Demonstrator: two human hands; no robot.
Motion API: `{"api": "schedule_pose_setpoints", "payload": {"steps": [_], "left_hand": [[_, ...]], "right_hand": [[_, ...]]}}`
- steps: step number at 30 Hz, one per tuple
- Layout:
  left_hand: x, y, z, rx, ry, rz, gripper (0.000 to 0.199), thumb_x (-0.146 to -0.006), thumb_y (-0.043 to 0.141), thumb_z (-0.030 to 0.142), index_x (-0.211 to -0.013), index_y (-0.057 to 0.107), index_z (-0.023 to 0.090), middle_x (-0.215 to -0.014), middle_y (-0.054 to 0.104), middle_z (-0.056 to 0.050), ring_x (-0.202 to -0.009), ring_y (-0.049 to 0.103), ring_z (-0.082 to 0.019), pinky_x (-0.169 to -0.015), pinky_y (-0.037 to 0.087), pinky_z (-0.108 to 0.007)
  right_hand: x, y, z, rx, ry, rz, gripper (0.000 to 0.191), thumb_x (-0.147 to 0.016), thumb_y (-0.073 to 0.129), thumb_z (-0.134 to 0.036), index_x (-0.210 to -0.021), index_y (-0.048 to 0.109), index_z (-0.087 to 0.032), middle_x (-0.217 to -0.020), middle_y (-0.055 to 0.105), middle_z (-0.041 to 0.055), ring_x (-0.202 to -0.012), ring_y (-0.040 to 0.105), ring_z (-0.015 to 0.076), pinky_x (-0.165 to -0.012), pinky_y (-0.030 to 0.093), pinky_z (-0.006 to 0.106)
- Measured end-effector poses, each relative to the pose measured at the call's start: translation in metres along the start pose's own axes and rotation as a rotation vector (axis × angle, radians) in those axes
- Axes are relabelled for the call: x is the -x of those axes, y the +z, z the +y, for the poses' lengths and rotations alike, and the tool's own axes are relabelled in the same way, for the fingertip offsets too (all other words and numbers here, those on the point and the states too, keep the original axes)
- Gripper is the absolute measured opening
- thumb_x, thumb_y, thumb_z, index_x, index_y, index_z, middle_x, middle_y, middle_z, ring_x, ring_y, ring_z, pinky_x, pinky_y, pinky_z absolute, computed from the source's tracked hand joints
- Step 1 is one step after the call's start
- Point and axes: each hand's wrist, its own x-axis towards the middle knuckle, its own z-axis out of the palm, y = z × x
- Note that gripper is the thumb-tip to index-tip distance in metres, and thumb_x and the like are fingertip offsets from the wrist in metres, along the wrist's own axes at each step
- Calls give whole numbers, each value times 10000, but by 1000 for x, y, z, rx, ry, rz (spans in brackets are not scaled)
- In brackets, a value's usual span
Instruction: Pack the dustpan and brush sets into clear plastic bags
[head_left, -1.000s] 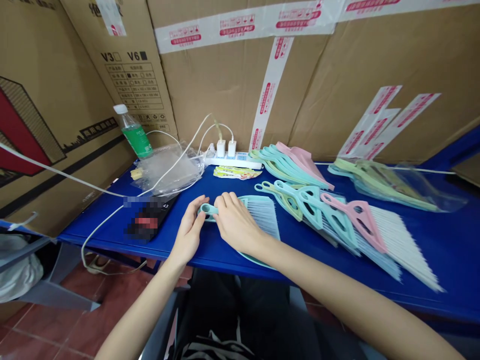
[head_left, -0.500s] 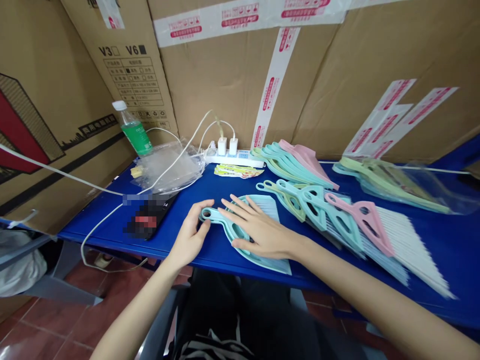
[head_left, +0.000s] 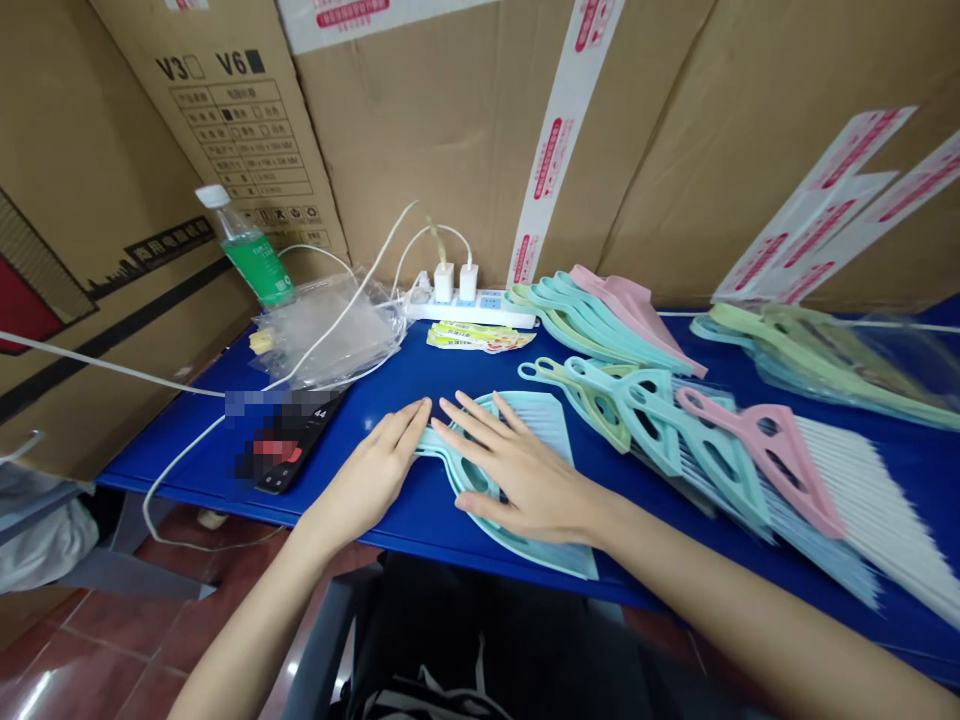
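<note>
Covering the handle end, the left hand [head_left: 367,475] has narrowed fingers, its grip unclear; the right hand [head_left: 536,490] spreads wide over the teal brush [head_left: 551,425] and dustpan [head_left: 576,563] at the near edge, seemingly steadying them. Any lift would need a closed grip.

Flat before me on the blue table [head_left: 420,372], near its front edge, a light-teal brush [head_left: 553,424] with pale bristles lies nested in a matching dustpan [head_left: 568,563], handles together toward my left, broad ends toward my right.
</note>
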Motion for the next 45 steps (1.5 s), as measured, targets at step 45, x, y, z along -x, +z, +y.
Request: {"api": "schedule_pose_setpoints", "payload": {"steps": [45], "left_hand": [[-3, 0, 1, -171, 56, 65, 559, -986, 270, 120, -1544, 241, 134, -1540, 401, -157, -1363, 487, -237, -1059, 483, -402]], "right_hand": [[2, 5, 2, -10, 23, 52, 858, -960, 400, -606, -1539, 208, -2, -1607, 154, 208, -1504, 43, 299, -1197, 94, 594]]}}
